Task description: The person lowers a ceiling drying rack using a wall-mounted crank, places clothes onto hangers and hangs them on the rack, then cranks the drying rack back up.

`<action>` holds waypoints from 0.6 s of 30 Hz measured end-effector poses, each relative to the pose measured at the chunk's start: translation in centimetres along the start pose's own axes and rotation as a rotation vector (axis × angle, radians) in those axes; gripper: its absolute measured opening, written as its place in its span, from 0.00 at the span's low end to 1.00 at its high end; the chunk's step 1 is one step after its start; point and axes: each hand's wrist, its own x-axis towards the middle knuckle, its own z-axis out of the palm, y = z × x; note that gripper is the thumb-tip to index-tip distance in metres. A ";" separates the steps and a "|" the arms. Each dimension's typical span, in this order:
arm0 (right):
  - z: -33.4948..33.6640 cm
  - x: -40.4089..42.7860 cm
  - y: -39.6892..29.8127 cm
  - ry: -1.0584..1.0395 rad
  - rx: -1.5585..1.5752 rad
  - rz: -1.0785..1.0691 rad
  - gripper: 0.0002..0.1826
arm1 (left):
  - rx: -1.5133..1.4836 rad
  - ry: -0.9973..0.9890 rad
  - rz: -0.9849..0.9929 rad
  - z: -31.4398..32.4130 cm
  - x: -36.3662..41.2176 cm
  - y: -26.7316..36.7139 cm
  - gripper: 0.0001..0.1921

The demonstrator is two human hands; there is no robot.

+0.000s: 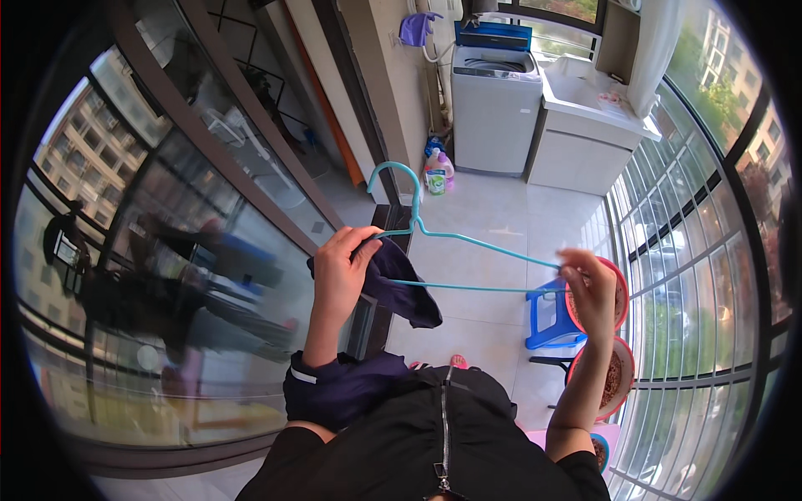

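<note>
A teal coat hanger (pixel 489 243) is stretched out level between my two hands, its hook pointing away from me. My left hand (pixel 343 260) pinches the hanger's left shoulder together with part of a dark navy garment (pixel 401 282), which hangs around that end. More dark navy cloth (pixel 357 382), with a short white stripe, is draped over my left forearm. At the hanger's right end, my right hand (pixel 588 282) closes its fingers on the bare shoulder. That hand is slightly blurred.
A blue plastic stool (pixel 546 319) and red-rimmed basins (pixel 623 376) of small brown pieces stand by the barred windows at right. Glass sliding doors (pixel 207 300) run along the left. Farther off are a washing machine (pixel 495 119), a sink cabinet (pixel 579 147) and detergent bottles (pixel 438 172).
</note>
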 end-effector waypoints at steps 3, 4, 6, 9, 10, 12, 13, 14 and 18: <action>3.5 -1.2 0.1 0.502 -0.586 -0.638 0.18 | 0.145 0.206 -0.018 1.1 -0.2 0.9 0.08; 5.2 -3.1 1.6 0.263 -0.242 -0.734 0.18 | 0.140 0.210 -0.019 1.4 0.0 1.4 0.08; 9.4 -4.8 2.1 -0.331 -0.096 -0.653 0.24 | 0.189 0.278 0.012 2.0 0.7 2.6 0.08; 14.7 -6.6 8.9 -0.457 -0.309 -0.486 0.26 | 0.174 0.340 0.007 1.3 1.2 3.3 0.07; 15.3 -7.0 11.3 -0.477 -0.455 -0.478 0.26 | 0.171 0.380 0.014 0.8 1.2 3.3 0.07; 14.5 -6.7 15.1 -0.559 -0.625 -0.503 0.19 | 0.150 0.385 0.001 0.4 0.9 2.3 0.06; 13.2 -5.7 15.4 -0.524 -0.609 -0.514 0.15 | 0.212 0.383 -0.013 0.0 0.4 1.6 0.06; 11.5 -4.2 15.0 -0.488 -0.594 -0.519 0.12 | 0.272 0.377 -0.027 -0.5 -0.2 1.0 0.07; 4.5 1.3 12.4 -0.340 -0.451 -0.535 0.09 | 0.442 0.362 -0.030 -1.8 -1.5 -0.5 0.06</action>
